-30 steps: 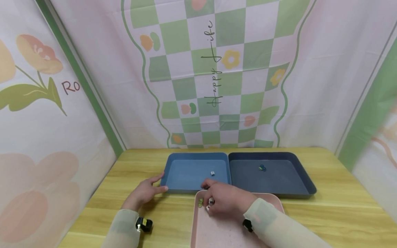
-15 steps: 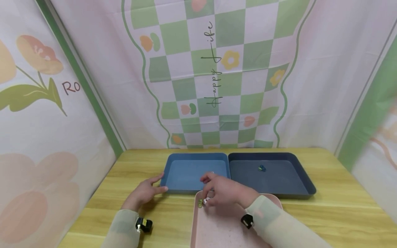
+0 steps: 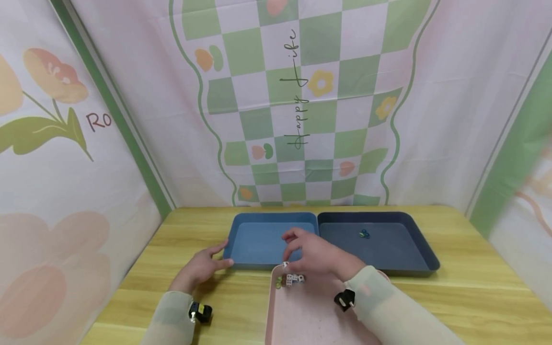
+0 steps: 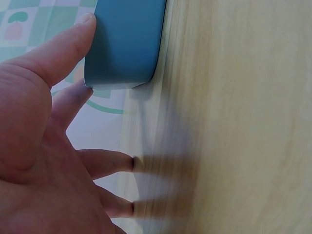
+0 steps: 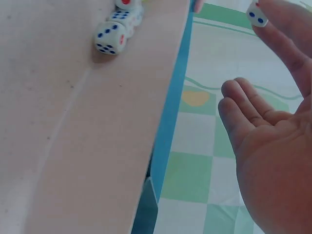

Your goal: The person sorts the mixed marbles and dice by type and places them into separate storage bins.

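Observation:
My right hand (image 3: 320,254) pinches a white die (image 5: 257,14) between thumb and index finger, its other fingers held apart from it. It hovers over the pink tray's far rim, overlapping the blue tray (image 3: 258,239) in the head view. Under it, several white dice (image 3: 295,279) sit together inside the pink tray (image 3: 315,316), close to its far left corner. Beside them lie small yellow-green pieces (image 3: 278,282). My left hand (image 3: 201,271) touches the blue tray's left side with thumb and index finger; its other fingers spread out toward the wooden table in the left wrist view.
A dark grey-blue tray (image 3: 388,254) stands right of the blue one and holds a few small blue and green pieces (image 3: 364,234). The wooden table (image 3: 483,292) reaches back to a patterned curtain (image 3: 323,120), with more curtains at both sides.
My right hand has risen and moved forward from the pink tray's corner, carrying one die. The dice cluster is uncovered, while the die seen in the blue tray is now hidden. My left hand stays put.

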{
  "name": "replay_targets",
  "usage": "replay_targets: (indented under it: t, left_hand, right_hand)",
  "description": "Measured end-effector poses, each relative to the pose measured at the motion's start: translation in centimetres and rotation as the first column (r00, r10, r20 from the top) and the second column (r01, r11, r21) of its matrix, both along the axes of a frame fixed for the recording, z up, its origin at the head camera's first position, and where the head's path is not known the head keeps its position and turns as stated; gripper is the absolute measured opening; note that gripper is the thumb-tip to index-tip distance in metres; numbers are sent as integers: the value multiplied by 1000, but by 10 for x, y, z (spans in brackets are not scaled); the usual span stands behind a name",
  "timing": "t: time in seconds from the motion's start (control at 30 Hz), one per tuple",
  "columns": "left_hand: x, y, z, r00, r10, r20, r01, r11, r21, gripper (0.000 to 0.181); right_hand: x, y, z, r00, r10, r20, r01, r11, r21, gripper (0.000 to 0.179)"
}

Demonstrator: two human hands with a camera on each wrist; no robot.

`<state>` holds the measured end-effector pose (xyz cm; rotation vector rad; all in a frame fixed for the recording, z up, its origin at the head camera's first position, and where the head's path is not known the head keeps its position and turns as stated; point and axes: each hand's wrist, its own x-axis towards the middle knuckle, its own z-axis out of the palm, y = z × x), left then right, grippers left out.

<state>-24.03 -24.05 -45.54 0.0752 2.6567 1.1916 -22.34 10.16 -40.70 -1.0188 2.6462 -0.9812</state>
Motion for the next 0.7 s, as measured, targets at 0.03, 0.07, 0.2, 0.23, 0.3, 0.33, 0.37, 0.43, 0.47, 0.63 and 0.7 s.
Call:
replay_targets:
  t: [0.03, 0.07, 0.2, 0.23, 0.3, 0.33, 0.37, 0.43, 0.47, 0.63, 0.7]
  left_hand:
    - [0, 0, 0, 1000, 1, 0, -1, 1000, 1, 71]
    - [0, 0, 0, 1000, 2, 0, -2, 1000, 2, 71]
    - [0, 0, -1, 1000, 3, -4, -3, 1000, -5, 71]
    - [0, 0, -1, 1000, 2, -6, -2, 1000, -7, 71]
    - [0, 0, 0, 1000, 1, -9, -1, 1000, -12, 71]
    - [0, 0, 0, 1000, -1, -10, 0, 1000, -14, 71]
    - [0, 0, 0, 1000, 0, -9, 0, 1000, -15, 71]
    - [1, 0, 0, 1000, 0, -10, 0, 1000, -16, 71]
    - [1, 0, 0, 1000, 0, -9, 0, 1000, -17, 71]
    - [1, 0, 1, 1000, 2, -1, -2, 1000, -18, 71]
    - [1, 0, 1, 1000, 2, -2, -2, 1000, -18, 71]
  right_hand:
    - [-1, 1, 1, 1000, -9, -4, 9, 1000, -8, 5]
    - [-2, 1, 2, 1000, -17, -6, 17, 1000, -14, 5]
    - [-7, 5, 4, 998, -65, 1, 65, 997, -38, 6]
    - [-8, 5, 4, 997, -79, 4, 79, 996, -43, 7]
    - [-10, 7, 5, 993, -115, 12, 116, 992, -56, 6]
    - [-11, 8, 4, 991, -137, 10, 137, 989, -57, 6]
    - [-12, 8, 4, 987, -159, 8, 159, 986, -59, 6]
    - [-15, 9, 4, 979, -204, 6, 204, 977, -64, 6]
    - [-16, 10, 3, 973, -232, 9, 232, 970, -67, 6]
    - [-23, 13, 3, 931, -365, 23, 365, 927, -83, 10]
    - [-26, 14, 3, 913, -407, 31, 408, 909, -90, 12]
